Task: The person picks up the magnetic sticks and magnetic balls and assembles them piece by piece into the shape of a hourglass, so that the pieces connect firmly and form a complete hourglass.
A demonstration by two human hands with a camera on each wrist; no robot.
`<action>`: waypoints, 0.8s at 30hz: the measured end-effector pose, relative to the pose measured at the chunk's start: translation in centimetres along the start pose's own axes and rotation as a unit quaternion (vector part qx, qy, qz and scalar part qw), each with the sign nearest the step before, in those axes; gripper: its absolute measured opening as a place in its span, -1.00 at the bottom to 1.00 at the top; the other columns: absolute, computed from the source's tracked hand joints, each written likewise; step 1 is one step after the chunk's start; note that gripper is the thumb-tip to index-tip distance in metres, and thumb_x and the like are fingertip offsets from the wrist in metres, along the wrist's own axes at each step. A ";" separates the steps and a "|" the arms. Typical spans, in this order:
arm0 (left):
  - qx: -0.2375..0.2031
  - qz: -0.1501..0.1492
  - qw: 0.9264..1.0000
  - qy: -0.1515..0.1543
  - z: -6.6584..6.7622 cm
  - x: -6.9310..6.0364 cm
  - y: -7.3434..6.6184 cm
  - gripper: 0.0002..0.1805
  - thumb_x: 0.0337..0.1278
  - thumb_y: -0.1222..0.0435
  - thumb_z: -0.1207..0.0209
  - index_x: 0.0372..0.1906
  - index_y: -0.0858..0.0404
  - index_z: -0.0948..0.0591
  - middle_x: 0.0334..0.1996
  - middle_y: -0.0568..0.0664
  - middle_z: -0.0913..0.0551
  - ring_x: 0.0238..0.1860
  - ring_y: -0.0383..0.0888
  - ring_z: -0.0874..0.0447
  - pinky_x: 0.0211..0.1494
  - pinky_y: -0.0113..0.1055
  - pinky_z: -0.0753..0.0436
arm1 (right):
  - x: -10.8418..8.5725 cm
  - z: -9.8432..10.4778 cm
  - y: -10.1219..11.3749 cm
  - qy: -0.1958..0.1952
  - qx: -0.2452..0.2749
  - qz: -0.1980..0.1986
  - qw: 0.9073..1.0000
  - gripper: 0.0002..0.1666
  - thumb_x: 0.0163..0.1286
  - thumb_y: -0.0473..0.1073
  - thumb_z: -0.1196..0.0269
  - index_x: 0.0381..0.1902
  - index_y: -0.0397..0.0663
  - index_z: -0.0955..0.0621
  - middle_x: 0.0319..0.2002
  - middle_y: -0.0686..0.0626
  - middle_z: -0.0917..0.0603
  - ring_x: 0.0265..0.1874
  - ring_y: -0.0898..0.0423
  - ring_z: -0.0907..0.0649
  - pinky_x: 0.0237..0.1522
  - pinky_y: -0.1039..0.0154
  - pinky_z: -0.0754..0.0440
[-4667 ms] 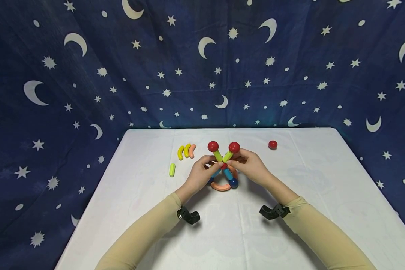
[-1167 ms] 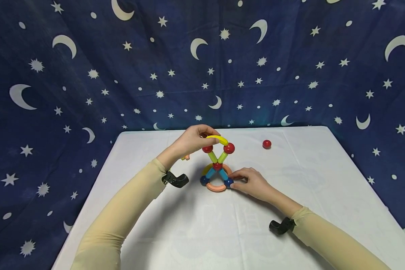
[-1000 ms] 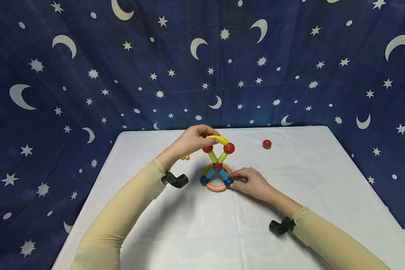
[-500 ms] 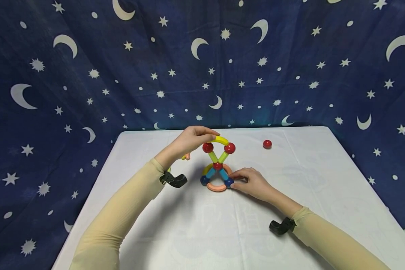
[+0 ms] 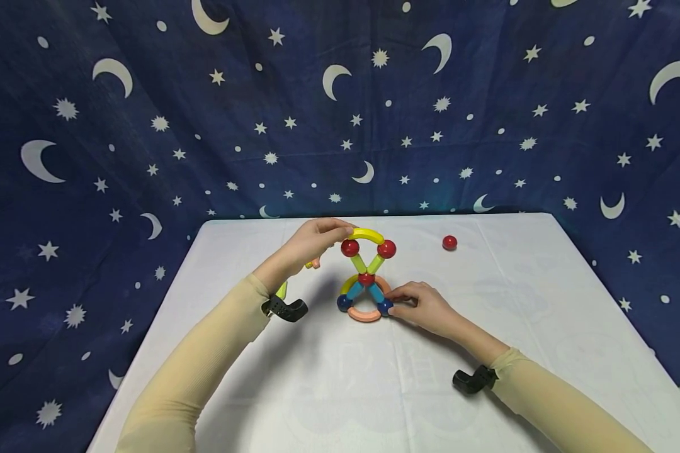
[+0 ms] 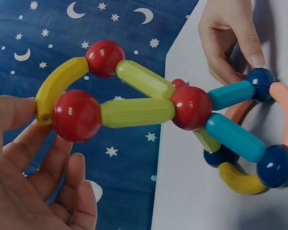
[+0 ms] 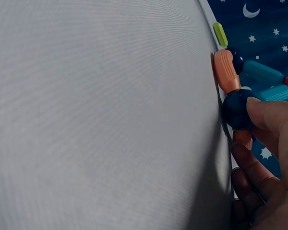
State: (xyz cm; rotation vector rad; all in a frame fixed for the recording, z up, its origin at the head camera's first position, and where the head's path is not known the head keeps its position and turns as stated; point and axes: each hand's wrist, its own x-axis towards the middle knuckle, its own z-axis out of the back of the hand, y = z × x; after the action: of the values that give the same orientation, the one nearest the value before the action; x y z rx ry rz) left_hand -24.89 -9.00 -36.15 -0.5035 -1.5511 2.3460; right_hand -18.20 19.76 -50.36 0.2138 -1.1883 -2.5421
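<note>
Ball-and-stick toy (image 5: 366, 279) at mid-table, upright on a ring of curved bars (image 5: 364, 314) and blue balls, with both hands on it! From the left: a lime stick (image 5: 282, 290) on the white table (image 5: 317, 384), part-covered by the left wrist and its black strap (image 5: 288, 309); next along, loose curved pieces (image 5: 315, 263) peep out, the left hand (image 5: 308, 244) blocking the rest. That hand is narrow, thumb and forefinger pinching the left end of the yellow arch (image 5: 367, 234) above two red balls. Low on the toy's right side, the right hand (image 5: 425, 307) pinches the front-right blue ball (image 5: 386, 306). Farther right, near the back edge, sits a lone red ball (image 5: 449, 243), well apart. Over to the left wrist: a rear blue ball (image 6: 221, 157), hidden from the head view, with a lime leg (image 6: 208, 140) reaching toward it! And the right wrist catches that loose lime stick uncovered, beyond the ring.
</note>
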 end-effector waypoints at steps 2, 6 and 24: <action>-0.010 -0.003 1.000 0.004 0.0 0.0 0.4 -0.62 0.41 -0.03 -0.21 0.18 0.01 -0.70 0.01 -0.09 -0.71 0.12 -0.03 -0.53 -0.35 -0.41 -0.49 | 0.0 0.0 0.0 -0.002 -0.002 0.000 1.000 -0.67 0.32 0.07 -0.45 0.03 0.26 -0.76 -0.07 0.25 -0.70 0.04 0.11 -0.54 0.07 0.04 -0.48; -0.021 -0.042 0.999 0.014 -0.5 -0.1 1.4 -0.57 0.35 0.04 -0.30 0.25 0.00 -0.65 0.02 -0.08 -0.72 0.10 0.01 -0.58 -0.23 -0.33 -0.48 | 0.0 -0.1 0.0 -0.002 -0.005 -0.002 1.000 -0.66 0.33 0.08 -0.45 0.05 0.26 -0.75 -0.07 0.25 -0.70 0.03 0.10 -0.54 0.06 0.03 -0.48; 0.039 -0.177 0.976 -0.120 -3.6 -1.0 4.4 -0.37 0.27 0.07 -0.39 0.40 -0.05 -0.46 0.06 -0.18 -0.66 0.11 -0.19 -0.56 0.33 -0.04 -0.44 | 2.3 5.4 6.6 -0.148 0.101 0.122 0.976 -0.45 0.55 -0.04 -0.23 0.45 0.14 -0.48 0.20 -0.01 -0.61 0.07 0.07 -0.58 0.15 0.05 -0.50</action>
State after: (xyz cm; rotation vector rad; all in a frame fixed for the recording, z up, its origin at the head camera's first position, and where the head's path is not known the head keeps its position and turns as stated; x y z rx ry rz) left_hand -22.57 -8.13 -41.43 0.0767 -1.4921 2.2351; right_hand -20.35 18.85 -41.87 -0.2613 -1.4815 -2.2916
